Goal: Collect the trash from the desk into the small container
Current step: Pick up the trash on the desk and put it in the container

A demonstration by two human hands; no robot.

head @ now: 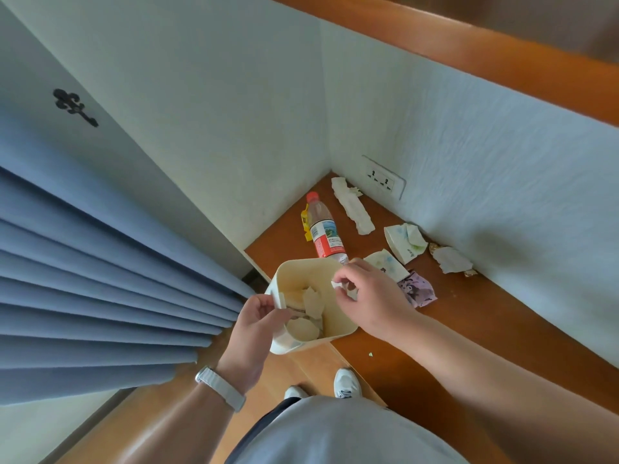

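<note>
The desk is a brown wooden surface set into a white-walled corner, lying beyond and to the right of both hands. The small container, a cream bin, is held at the desk's near-left edge; pieces of paper lie inside it. The left hand is closed on the container's left rim, thumb outside and fingers over the wall. The right hand is above the container's right rim with thumb and fingertips pinched narrowly on a small white scrap.

Beyond the right hand's grip, a plastic bottle with a red cap lies on its side. Further beyond it lies a long crumpled tissue. To the right of the grip lie two tissue packets, a purple wrapper just beside the hand, and a crumpled white paper against the wall.
</note>
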